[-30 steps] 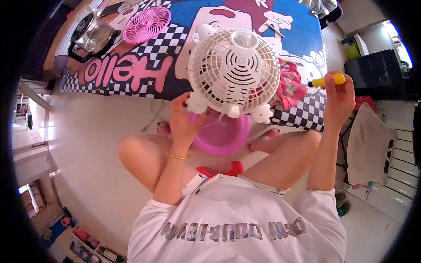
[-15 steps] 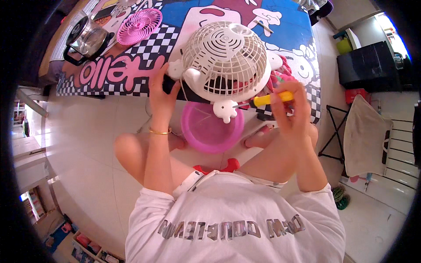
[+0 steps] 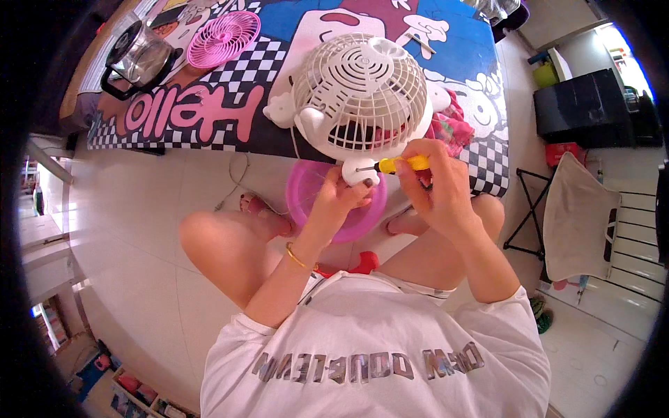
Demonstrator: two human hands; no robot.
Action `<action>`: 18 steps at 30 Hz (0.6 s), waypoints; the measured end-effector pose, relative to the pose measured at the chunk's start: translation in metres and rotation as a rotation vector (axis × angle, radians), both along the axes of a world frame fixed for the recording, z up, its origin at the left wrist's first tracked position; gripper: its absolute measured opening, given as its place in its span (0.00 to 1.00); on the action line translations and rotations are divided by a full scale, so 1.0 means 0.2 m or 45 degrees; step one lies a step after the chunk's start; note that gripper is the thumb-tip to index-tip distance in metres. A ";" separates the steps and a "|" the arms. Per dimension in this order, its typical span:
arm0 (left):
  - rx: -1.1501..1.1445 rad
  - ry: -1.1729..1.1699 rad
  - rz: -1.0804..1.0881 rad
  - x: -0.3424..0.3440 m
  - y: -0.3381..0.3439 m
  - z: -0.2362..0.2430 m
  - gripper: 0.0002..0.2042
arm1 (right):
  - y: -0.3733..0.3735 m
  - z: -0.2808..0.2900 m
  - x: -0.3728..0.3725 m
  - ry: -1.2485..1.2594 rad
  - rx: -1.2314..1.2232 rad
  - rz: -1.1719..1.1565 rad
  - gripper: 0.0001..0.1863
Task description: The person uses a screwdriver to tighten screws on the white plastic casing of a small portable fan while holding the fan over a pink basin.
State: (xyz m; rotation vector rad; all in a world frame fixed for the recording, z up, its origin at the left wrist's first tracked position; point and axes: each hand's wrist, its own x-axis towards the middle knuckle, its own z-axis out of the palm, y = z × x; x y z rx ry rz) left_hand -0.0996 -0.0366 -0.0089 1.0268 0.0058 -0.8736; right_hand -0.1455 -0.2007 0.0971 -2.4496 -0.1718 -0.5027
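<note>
1. Right hand (image 3: 435,182) is closed around a yellow-handled screwdriver (image 3: 401,165), its tip set against a small white foot (image 3: 362,171) at the near edge of the fan (image 3: 359,94).
2. Left hand (image 3: 339,202) grips that same foot from below, fingers wrapped around it, steadying the fan.
3. White fan lies grille-up, partly on the patterned mat (image 3: 279,83) and partly over its near edge, above a pink bowl (image 3: 334,209) that sits between the person's knees.
4. Pink grille (image 3: 223,38) lies apart on the mat's far left, beside a glass kettle (image 3: 136,56); a pink cloth (image 3: 453,129) shows just right of the fan.
5. As for progress, I judge the work is mid-way: the white fan's cage looks closed and in one piece, and one foot is now being worked with the driver. Whether the screw is going in or coming out cannot be told, and the other feet look untouched.
</note>
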 end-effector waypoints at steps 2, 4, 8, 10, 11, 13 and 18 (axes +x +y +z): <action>-0.042 -0.014 -0.007 0.01 -0.03 0.04 0.25 | 0.00 -0.03 0.00 0.009 -0.027 0.023 0.12; -0.082 -0.029 -0.011 0.01 -0.04 0.02 0.25 | 0.00 -0.03 0.00 0.017 -0.052 0.048 0.12; -0.059 -0.148 -0.032 -0.02 -0.03 -0.12 0.27 | 0.01 -0.03 -0.02 -0.079 -0.153 0.077 0.12; -0.080 -0.191 -0.034 -0.02 -0.03 -0.14 0.27 | 0.00 -0.03 -0.03 -0.123 -0.121 0.052 0.12; -0.091 -0.180 -0.042 -0.02 -0.03 -0.15 0.28 | 0.00 -0.02 -0.03 -0.138 -0.098 0.053 0.12; -0.103 -0.167 -0.054 -0.02 -0.03 -0.15 0.28 | -0.01 -0.02 -0.05 -0.152 -0.076 0.050 0.12; -0.103 -0.261 -0.017 -0.02 -0.04 -0.15 0.29 | 0.02 -0.06 -0.06 -0.074 -0.004 0.115 0.11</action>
